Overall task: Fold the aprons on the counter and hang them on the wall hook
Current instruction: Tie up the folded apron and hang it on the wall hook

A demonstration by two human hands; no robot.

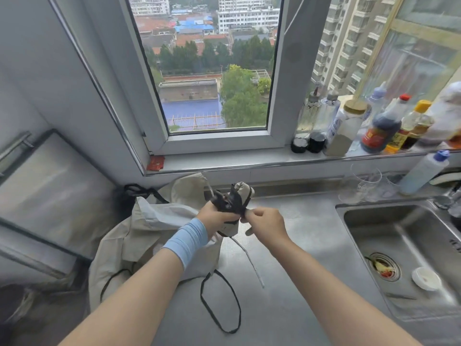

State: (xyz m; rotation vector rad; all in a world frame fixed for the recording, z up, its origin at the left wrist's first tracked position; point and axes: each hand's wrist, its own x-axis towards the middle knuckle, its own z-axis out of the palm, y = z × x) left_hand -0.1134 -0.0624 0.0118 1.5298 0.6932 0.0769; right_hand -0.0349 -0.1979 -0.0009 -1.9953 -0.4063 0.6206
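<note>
A beige apron rolled into a tight bundle [240, 196], bound with its black strap, is held upright above the steel counter [287, 283]. My left hand [215, 218], with a blue wristband, grips the bundle from the left. My right hand [265, 224] pinches the black strap at the bundle's right side. A white cord [249, 258] hangs from the bundle down onto the counter. More beige apron cloth [139, 236] lies crumpled on the counter at the left, with a black strap loop [219, 303] trailing in front of it. No wall hook is in view.
A steel sink [404, 258] with a small white dish fills the right side. Sauce bottles [381, 128] crowd the window sill, a squeeze bottle [424, 171] and a clear glass [361, 186] stand behind the sink. A metal appliance [50, 191] sits at the left.
</note>
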